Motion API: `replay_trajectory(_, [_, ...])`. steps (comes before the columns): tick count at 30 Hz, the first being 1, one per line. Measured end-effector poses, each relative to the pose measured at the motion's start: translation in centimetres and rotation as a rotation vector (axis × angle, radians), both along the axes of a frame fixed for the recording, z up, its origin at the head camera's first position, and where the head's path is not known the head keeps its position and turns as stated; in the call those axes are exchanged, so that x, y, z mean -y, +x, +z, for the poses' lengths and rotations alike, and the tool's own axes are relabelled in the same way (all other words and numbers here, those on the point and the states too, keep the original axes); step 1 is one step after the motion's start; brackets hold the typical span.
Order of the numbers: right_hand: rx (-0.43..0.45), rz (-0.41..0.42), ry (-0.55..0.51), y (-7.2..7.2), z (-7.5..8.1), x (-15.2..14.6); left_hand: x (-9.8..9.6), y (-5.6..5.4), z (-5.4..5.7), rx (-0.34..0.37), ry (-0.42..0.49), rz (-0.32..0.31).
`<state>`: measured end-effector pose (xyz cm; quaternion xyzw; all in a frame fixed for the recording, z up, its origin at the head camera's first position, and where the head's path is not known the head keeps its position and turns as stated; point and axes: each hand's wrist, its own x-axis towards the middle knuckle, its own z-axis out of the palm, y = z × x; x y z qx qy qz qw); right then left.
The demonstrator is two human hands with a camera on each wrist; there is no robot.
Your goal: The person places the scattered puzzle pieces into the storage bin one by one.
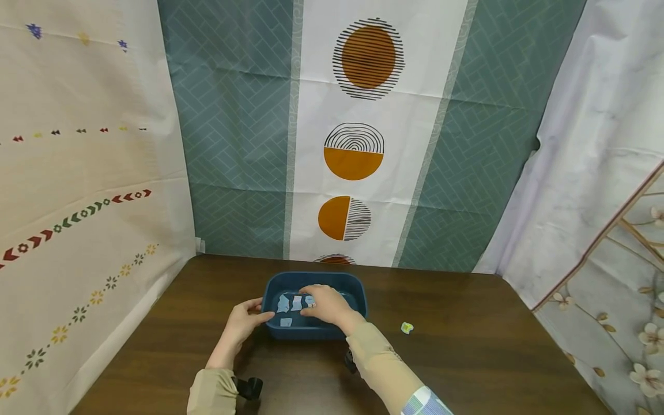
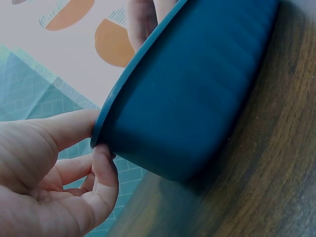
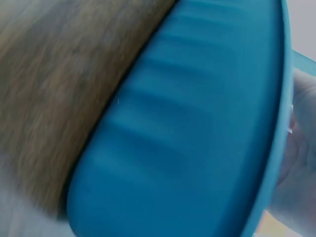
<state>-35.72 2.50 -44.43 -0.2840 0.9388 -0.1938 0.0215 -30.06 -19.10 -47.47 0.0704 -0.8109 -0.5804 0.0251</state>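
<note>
A dark blue plastic basin (image 1: 316, 334) stands on the table. My left hand (image 1: 242, 323) grips its left rim; in the left wrist view the thumb and curled fingers pinch the rim (image 2: 106, 111). Over the basin, my right hand (image 1: 328, 304) reaches in and holds a small light-blue printed piece (image 1: 309, 301) between thumb and fingers. Left of it lie a whitish-pink piece (image 1: 297, 302) and a wavy-edged blue piece (image 1: 282, 304). A pale squarish piece (image 1: 286, 322) lies nearer the front wall. In the right wrist view the basin wall (image 3: 173, 133) hides most of the fingers.
Right of the basin, a small yellow-green piece (image 1: 407, 328) lies on the brown wooden table (image 1: 467, 346). Patterned cloth (image 1: 238, 144) hangs behind the table, with more cloth at both sides.
</note>
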Motion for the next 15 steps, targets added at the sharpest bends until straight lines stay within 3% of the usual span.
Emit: replay_trajectory(15, [-0.065, -0.142, -0.101, 0.1, 1.3, -6.4, -0.1, -0.1, 0.1, 0.018, -0.003, -0.009])
